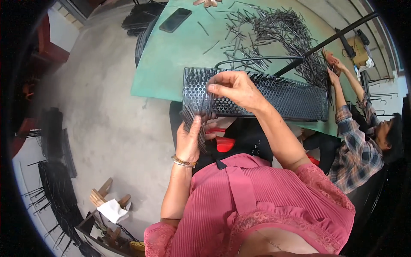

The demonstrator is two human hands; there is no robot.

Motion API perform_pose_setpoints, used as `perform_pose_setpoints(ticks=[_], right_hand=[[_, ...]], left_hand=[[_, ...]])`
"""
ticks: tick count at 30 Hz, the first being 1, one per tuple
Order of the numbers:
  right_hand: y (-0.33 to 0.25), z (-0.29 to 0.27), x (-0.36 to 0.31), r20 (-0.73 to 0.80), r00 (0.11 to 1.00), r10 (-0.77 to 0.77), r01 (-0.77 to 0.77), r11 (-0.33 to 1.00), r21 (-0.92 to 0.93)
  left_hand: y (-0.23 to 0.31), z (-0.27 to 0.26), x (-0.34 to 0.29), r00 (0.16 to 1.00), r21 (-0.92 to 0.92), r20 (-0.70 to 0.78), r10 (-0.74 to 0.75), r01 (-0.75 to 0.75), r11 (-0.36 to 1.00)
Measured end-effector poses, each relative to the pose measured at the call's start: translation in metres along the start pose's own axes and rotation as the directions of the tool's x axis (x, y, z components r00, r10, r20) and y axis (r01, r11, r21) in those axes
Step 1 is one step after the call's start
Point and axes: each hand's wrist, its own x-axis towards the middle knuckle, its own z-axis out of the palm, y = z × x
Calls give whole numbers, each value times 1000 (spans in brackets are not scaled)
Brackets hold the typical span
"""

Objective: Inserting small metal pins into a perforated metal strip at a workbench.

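Observation:
A long black perforated metal tray (pixel 282 99), full of round holes, sits over the table's near edge. Dark thin rods stick up along its far side and left end. My left hand (pixel 187 139), below the tray's left end, is closed around a bundle of thin dark rods (pixel 187 115). Over that same end is my right hand (pixel 239 91), its thumb and forefinger pinched together on what looks like a single thin dark rod (pixel 210 99). The lower tip of that rod is hard to make out against the tray.
A loose heap of dark rods (pixel 289 32) covers the far right of the green table (pixel 154 79). A phone (pixel 175 20) lies at its far left. A black metal bar (pixel 329 43) slants above. On the right, a co-worker in a plaid shirt (pixel 357 147) reaches into the heap.

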Motion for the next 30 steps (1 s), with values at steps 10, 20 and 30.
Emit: perform_pose_setpoints(ticks=[10, 20, 30], right_hand=[[3, 5, 3, -167, 969, -182, 185, 983, -3], [13, 27, 41, -252, 794, -553, 379, 774, -507], [13, 33, 45, 20, 715, -699, 530, 523, -668]], left_hand=[[-16, -1, -4, 989, -45, -148, -17, 10, 999], [-22, -8, -6, 992, -71, -37, -123, 120, 990], [-23, -12, -6, 991, -82, -6, -132, 131, 988]])
